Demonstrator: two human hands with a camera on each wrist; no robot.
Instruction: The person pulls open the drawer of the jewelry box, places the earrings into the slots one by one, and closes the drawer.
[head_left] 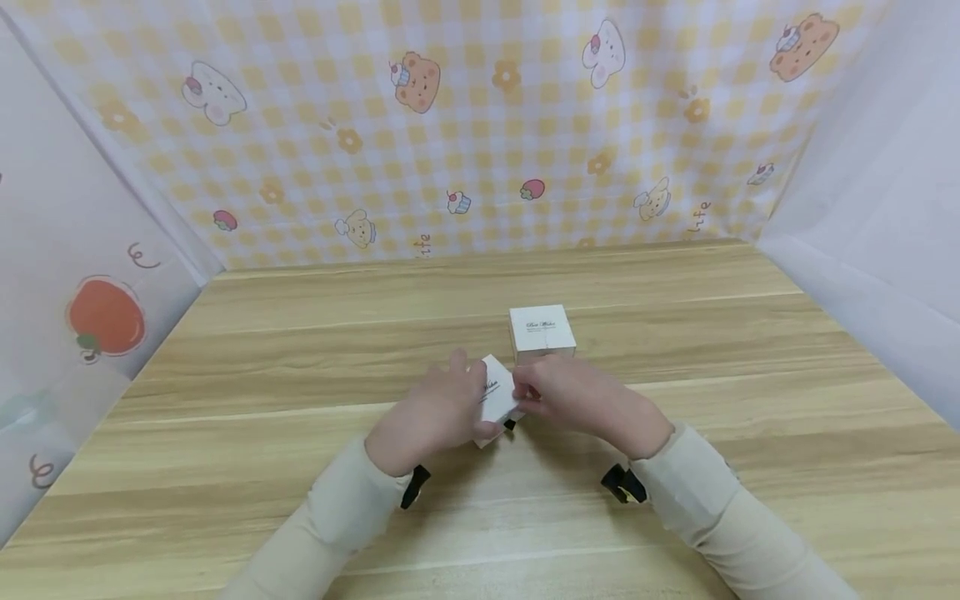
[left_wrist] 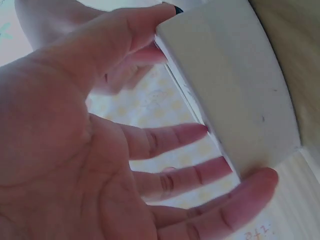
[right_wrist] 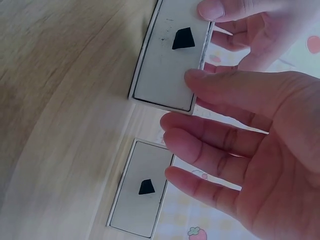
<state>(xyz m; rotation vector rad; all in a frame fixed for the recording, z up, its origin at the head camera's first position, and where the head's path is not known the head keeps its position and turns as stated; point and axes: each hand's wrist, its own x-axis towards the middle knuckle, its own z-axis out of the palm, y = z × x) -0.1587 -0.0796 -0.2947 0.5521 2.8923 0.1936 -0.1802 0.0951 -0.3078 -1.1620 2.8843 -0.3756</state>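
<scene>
A small white gift box with dark printed lettering sits tilted at an angle between the two hands. My left hand grips it from the left, thumb at the near side and fingers spread along the far side. From the right, my right hand pinches the box's edge between thumb and fingertips. In the right wrist view a black tab shows on the front of this gift box. A plain white side of the box fills much of the left wrist view.
Just behind the hands, a second white gift box stands on the wooden table, lettering on top; it too bears a black tab. A yellow checked cloth hangs along the back edge, with pale cloth at both sides.
</scene>
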